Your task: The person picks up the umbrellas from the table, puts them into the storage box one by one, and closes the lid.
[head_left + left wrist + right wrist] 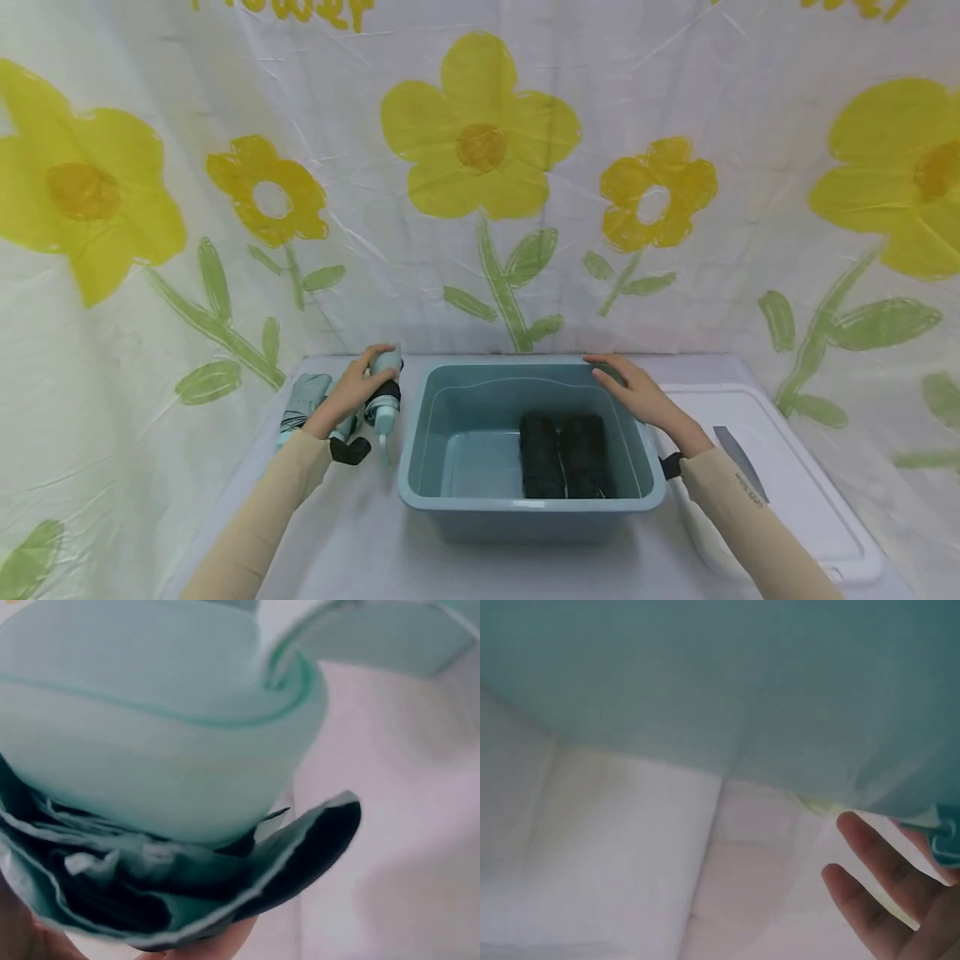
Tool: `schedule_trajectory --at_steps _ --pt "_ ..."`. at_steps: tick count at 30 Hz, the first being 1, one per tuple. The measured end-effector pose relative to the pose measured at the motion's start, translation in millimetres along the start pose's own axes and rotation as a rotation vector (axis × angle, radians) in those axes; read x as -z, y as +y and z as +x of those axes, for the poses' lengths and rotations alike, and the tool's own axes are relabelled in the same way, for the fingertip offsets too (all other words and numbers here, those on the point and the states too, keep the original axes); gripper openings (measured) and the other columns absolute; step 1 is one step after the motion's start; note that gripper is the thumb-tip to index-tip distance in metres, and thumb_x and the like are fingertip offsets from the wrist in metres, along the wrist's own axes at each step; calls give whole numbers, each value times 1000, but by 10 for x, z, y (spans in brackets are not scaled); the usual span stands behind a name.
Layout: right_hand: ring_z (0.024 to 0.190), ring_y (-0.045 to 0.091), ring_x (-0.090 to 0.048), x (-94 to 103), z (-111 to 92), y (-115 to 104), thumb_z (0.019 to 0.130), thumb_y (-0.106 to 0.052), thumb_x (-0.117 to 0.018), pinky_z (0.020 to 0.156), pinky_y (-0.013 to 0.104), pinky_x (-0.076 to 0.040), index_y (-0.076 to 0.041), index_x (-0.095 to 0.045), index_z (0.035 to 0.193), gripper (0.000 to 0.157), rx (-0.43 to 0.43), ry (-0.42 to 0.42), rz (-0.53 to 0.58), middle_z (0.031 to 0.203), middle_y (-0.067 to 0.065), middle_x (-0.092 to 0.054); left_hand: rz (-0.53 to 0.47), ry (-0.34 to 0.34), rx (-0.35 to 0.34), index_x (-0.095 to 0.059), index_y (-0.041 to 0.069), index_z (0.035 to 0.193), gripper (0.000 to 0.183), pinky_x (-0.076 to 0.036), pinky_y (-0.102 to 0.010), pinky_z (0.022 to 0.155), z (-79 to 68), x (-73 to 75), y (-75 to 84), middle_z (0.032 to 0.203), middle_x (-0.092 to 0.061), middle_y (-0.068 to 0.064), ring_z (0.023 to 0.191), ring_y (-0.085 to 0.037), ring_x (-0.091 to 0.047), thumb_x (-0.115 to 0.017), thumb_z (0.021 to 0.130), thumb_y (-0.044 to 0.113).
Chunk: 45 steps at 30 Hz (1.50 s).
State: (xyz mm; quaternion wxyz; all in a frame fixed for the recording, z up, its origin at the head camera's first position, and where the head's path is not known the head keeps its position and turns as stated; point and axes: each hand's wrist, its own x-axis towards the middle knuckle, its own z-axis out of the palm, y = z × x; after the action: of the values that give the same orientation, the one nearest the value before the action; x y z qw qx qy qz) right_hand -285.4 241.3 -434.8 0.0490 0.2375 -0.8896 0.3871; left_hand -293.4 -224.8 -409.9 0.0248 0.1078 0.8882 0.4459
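Note:
My left hand (351, 398) holds a folded light-teal umbrella (386, 417) upright, its handle end toward me and a strap hanging off it. Close up in the left wrist view, the pale handle end (150, 757) fills the top, with gathered fabric (157, 877) below and fingertips behind. A blue-grey plastic bin (525, 527) stands at the middle of the table. Over its back right corner lies my right hand (637, 396), at the rim; the right wrist view shows spread, fairly straight fingers (877, 866) beside the outer wall. Inside the bin, two black rolled bundles (542, 458) lie side by side at the right.
Left of my left hand lies more folded light-teal umbrella fabric (306, 398), partly behind the wrist. A white lid (810, 492) with a grey mark lies right of the bin, partly under my right forearm. A flower-printed curtain (465, 275) hangs behind the table.

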Motion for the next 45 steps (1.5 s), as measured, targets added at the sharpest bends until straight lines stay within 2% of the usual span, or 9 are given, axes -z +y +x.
schedule_trajectory --at_steps 6,13,18,20,24,32,40,44,45 --pt "128 36 -37 -4 -16 9 99 -31 -43 100 61 -27 -8 -45 136 43 10 -7 -4 140 15 -43 -89 -16 35 -29 8 143 51 -37 -49 83 -128 34 278 136 -31 -29 114 -44 -38 -48 97 21" --pt "130 37 -33 -6 -16 -9 100 -23 -42 101 62 -25 -7 -42 138 41 -16 -20 15 141 16 -40 -143 -13 39 -29 15 144 53 -36 -54 86 -14 47 128 142 -26 -27 121 -44 -35 -46 97 33" --pt "130 42 -30 0 -2 -19 100 -13 -41 100 64 -22 -1 -39 138 40 -18 -20 44 141 23 -37 -201 1 53 -27 20 144 55 -44 -39 75 51 58 153 132 -38 -27 99 -33 -53 -46 96 40" --pt "130 42 -30 9 8 -15 100 -14 -41 100 64 -23 -1 -40 138 40 -13 -17 41 141 22 -37 -241 3 48 -27 19 144 54 -46 -35 70 64 63 199 125 -43 -28 88 -27 -56 -45 97 38" --pt "131 37 -32 34 20 -15 100 -21 -41 101 62 -24 -8 -41 138 40 2 -11 32 142 16 -39 -308 -22 35 -26 18 144 53 -46 -33 69 75 60 295 118 -46 -28 81 -21 -56 -45 97 36" --pt "131 35 -32 7 8 32 100 -26 -42 101 62 -24 -12 -42 138 40 -11 -10 60 142 13 -39 -291 -72 4 -27 19 143 47 -44 -31 69 19 8 451 128 -42 -27 78 -20 -53 -40 99 29" --pt "132 37 -31 -6 -8 8 100 -20 -42 101 64 -22 -7 -41 139 41 -14 -21 75 143 15 -38 -349 -79 1 -26 18 145 47 -39 -28 84 11 11 531 151 -11 -15 116 -30 -38 -37 100 29" --pt "132 35 -31 -3 -21 27 100 -24 -41 101 63 -23 -10 -41 138 41 -20 -21 62 143 13 -38 -385 -89 -9 -26 19 145 47 -41 -27 81 9 -3 599 149 -15 -14 107 -25 -45 -38 100 30" --pt "132 35 -31 -3 -24 28 100 -25 -41 101 63 -23 -10 -42 138 41 -20 -21 65 143 12 -38 -392 -93 -8 -27 19 145 47 -43 -27 78 6 -12 622 145 -20 -19 100 -23 -48 -38 100 30"
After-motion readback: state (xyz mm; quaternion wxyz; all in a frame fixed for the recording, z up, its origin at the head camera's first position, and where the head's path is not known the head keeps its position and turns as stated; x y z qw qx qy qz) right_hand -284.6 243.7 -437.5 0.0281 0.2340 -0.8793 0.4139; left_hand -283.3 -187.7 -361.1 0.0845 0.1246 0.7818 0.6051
